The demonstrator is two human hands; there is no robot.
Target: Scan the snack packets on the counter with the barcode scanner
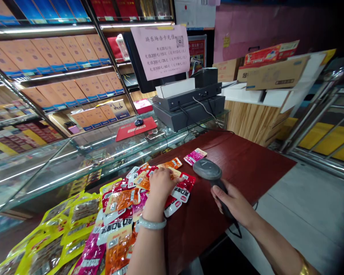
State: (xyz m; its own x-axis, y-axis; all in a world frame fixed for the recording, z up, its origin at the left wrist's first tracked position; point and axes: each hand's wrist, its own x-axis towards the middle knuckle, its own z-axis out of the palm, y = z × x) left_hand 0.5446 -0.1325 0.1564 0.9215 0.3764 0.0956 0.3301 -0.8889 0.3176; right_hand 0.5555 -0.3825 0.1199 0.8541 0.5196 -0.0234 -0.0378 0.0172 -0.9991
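My right hand (232,200) is wrapped round the handle of a grey barcode scanner (208,170), whose head points left toward the packets. My left hand (163,182), with a pale bangle on its wrist, is curled over a small orange snack packet (143,180) on the pile; its fingertips are partly hidden. Beside the left thumb lies a red snack packet (186,184). Several orange, red and magenta packets spread below and left of that hand. Larger yellow snack bags (84,210) lie at the left. A magenta packet (195,156) rests apart, just beyond the scanner head.
The packets lie on a dark red tabletop (246,162) against a glass display counter (83,152). On the counter stand a monitor (137,72) with a pink notice, a dark cash drawer (189,110) and a mouse (138,122). Cardboard boxes (275,72) and metal railing (318,118) are right.
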